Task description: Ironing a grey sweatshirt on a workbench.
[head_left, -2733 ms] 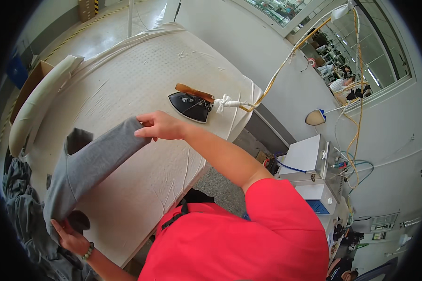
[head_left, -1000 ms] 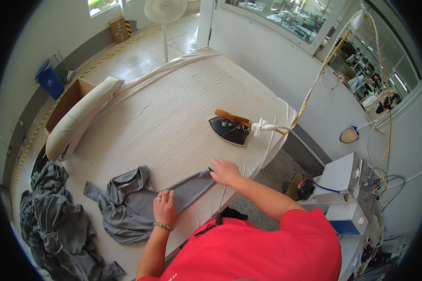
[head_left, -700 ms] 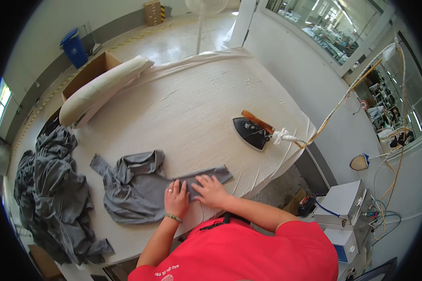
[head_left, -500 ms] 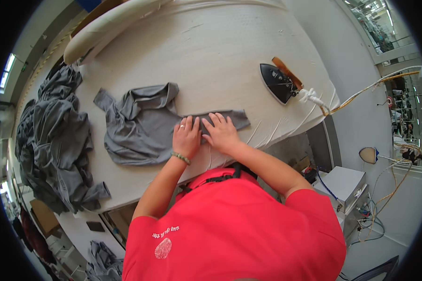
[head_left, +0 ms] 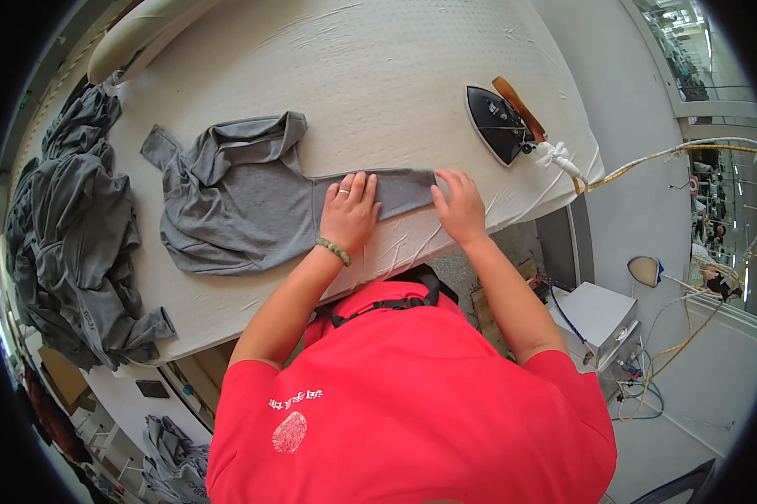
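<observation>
A grey long-sleeved garment point(head_left: 244, 202) lies on the white cloth-covered ironing table, its hood or collar part folded toward the far side. One sleeve point(head_left: 405, 191) stretches out to the right. My left hand point(head_left: 350, 213) lies flat on the sleeve near the garment's body, fingers extended; a ring and a green bead bracelet are on it. At the cuff end rests my right hand point(head_left: 462, 208), open, with thumb and fingers apart and the fingertips touching the cuff's edge. Beyond it to the right, a black iron point(head_left: 497, 126) lies on the table, apart from both hands.
A heap of grey garments point(head_left: 76, 235) covers the table's left end. A padded pressing arm point(head_left: 143, 38) stands at the far left. The iron's hose point(head_left: 639, 170) runs off to the right. A metal box point(head_left: 595, 315) with tubing stands below the table's right side.
My right hand has slid right along the sleeve to its cuff. My left hand stays on the sleeve, and the sleeve lies straighter and flatter. The whole view has shifted slightly.
</observation>
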Available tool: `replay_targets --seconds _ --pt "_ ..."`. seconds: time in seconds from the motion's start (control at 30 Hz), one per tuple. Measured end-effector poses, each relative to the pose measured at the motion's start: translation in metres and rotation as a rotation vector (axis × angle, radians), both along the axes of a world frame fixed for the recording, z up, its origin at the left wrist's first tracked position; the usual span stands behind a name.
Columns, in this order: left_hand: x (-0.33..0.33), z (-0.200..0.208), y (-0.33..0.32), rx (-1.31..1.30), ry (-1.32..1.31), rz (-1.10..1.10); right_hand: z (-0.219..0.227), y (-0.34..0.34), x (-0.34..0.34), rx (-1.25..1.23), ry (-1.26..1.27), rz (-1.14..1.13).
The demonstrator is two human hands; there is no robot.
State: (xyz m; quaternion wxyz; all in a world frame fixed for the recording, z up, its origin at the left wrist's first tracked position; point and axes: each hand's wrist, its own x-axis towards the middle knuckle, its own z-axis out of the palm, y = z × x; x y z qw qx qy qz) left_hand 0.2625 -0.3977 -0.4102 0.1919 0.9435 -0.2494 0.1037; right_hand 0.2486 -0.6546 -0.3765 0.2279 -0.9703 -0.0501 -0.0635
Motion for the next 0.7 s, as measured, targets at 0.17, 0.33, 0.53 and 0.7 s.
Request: replay_targets --seconds 0.17,0.33,0.53,0.7 --pt "0.011 -0.003 -0.038 -0.069 0.003 -0.103 -0.005 -0.011 0.021 0.334 0.292 -0.192" --pt "0.013 -0.005 -0.064 -0.13 0.021 -0.151 -0.013 -0.017 0.038 0.318 0.327 -0.15" --pt "0.006 0.0 -0.078 -0.125 0.073 -0.109 -0.024 -0.037 0.043 0.589 0.531 -0.022" --pt "0.0 0.011 -0.095 -0.067 0.103 -0.041 -0.032 -0.054 0.047 0.621 0.571 0.081"
